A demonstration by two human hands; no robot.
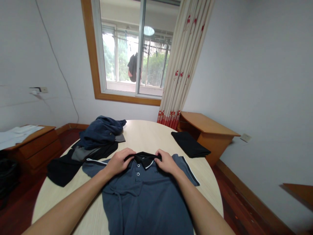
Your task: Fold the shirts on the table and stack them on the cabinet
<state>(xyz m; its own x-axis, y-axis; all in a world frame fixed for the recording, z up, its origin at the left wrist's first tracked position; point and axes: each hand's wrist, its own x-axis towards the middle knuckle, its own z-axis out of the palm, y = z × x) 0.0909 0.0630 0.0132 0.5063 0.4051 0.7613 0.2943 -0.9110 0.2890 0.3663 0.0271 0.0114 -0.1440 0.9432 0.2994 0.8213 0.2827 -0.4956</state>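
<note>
A dark blue-grey polo shirt (151,199) lies front up on the round table, its black collar (144,159) at the far end and its sleeves spread to both sides. White trim lines the collar and sleeve edges, and two pale buttons show on the placket. My left hand (121,160) pinches the shirt at the left shoulder beside the collar, fingers curled over the edge. On the other side of the collar, my right hand (165,160) grips the fabric between thumb and fingers. The shirt's lower end runs out of view at the bottom.
A heap of dark clothes (100,135) sits at the table's left. Folded black cloth (190,144) lies at the right edge of the round table (139,130). Beyond are a wooden desk (207,124), a curtain (182,65) and a window. A wooden drawer cabinet (41,147) stands left.
</note>
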